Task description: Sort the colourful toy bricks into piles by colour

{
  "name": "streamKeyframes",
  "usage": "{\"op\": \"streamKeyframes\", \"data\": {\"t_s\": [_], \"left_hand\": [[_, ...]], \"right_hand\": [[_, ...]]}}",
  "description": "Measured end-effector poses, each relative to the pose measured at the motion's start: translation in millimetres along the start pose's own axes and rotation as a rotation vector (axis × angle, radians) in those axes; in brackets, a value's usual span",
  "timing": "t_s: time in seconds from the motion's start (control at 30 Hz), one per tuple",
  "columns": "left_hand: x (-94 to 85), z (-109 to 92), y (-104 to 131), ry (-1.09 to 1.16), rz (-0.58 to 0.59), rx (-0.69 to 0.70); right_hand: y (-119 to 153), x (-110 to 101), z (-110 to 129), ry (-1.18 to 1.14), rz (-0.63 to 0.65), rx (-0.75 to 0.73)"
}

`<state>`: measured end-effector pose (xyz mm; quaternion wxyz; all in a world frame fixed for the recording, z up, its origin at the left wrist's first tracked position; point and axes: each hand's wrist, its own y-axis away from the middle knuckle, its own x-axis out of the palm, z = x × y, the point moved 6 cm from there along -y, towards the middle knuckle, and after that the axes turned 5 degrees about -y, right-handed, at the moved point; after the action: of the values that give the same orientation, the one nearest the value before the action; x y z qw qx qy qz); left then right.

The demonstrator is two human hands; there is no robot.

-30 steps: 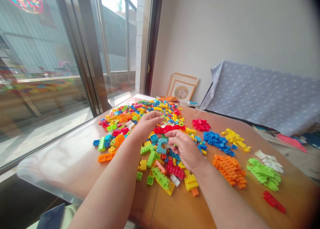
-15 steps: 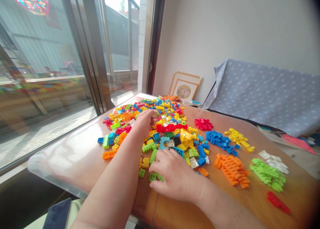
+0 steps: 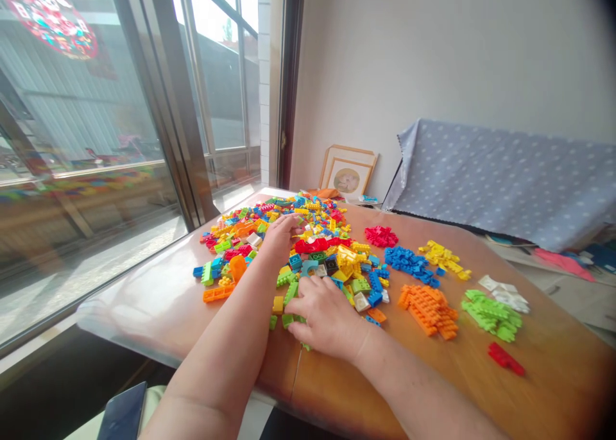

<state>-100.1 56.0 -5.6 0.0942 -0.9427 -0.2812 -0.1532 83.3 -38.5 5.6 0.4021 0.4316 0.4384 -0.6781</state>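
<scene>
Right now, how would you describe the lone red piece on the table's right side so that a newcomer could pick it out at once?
Start at the brown table and look to its right side. Just nearer the viewer than the light-green pile lies a narrow red piece. Unlike the heaped red bricks farther back, it lies alone.

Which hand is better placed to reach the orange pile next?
Probably the right hand: it is nearer the orange pile, which lies to its right. The left hand is farther away, over the mixed heap of bricks.

Head view forward, down at bricks (image 3: 350, 259)
</scene>
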Motion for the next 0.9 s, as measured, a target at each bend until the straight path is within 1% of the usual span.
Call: {"op": "streamKeyframes", "data": {"t_s": [0.07,0.1,0.13,0.2,0.27,0.3,0.33,0.37,0.4,0.43,0.47,0.5,0.57,0.67,0.73,0.8,0.9], "left_hand": [[1.2,0,-2,0.023,-0.033,0.004],[1.4,-1,-3,0.033,-0.046,0.006],[1.3,-3,-3,0.041,-0.055,0.008],[0.2,-6,-3,0.047,-0.06,0.009],[-2.9,-9,0,0.04,-0.058,0.007],[-5.2,-10,2,0.034,-0.057,0.004],[-7.9,-10,4,0.026,-0.055,0.002],[-10.7,-10,7,0.015,-0.052,-0.001],[-13.4,-9,11,0.002,-0.045,-0.004],[-16.2,-8,14,-0.013,-0.037,-0.006],[-18.9,-7,17,-0.031,-0.028,-0.008],[-21.6,-7,21,-0.049,-0.02,-0.01],[-26.9,-5,28,-0.083,-0.008,-0.01],[-34.3,-5,36,-0.123,0.004,-0.004],[-39.1,-5,41,-0.147,0.008,-0.002],[-43.3,-6,44,-0.168,0.01,-0.003],[-46.4,-9,48,-0.192,0.017,0.001]], "right_hand": [[3,-10,-14,-0.157,-0.15,0.149],[6,-15,-24,-0.294,-0.233,0.24],[10,-18,-34,-0.474,-0.309,0.33],[19,-19,-50,-0.935,-0.423,0.464],[26,-17,-58,-1.397,-0.475,0.513],[28,-16,-58,-1.573,-0.479,0.514],[30,-16,-57,-1.692,-0.473,0.506],[31,-15,-55,-1.751,-0.461,0.495],[31,-15,-52,-1.752,-0.445,0.491],[32,-15,-50,-1.697,-0.427,0.494],[31,-14,-46,-1.587,-0.406,0.492],[30,-14,-40,-1.43,-0.379,0.48],[25,-15,-24,-1.017,-0.301,0.409],[15,-10,12,-0.383,-0.142,0.261],[8,-1,31,-0.078,-0.031,0.197],[1,10,45,0.101,0.06,0.152],[-8,22,54,0.188,0.151,0.134]]}}
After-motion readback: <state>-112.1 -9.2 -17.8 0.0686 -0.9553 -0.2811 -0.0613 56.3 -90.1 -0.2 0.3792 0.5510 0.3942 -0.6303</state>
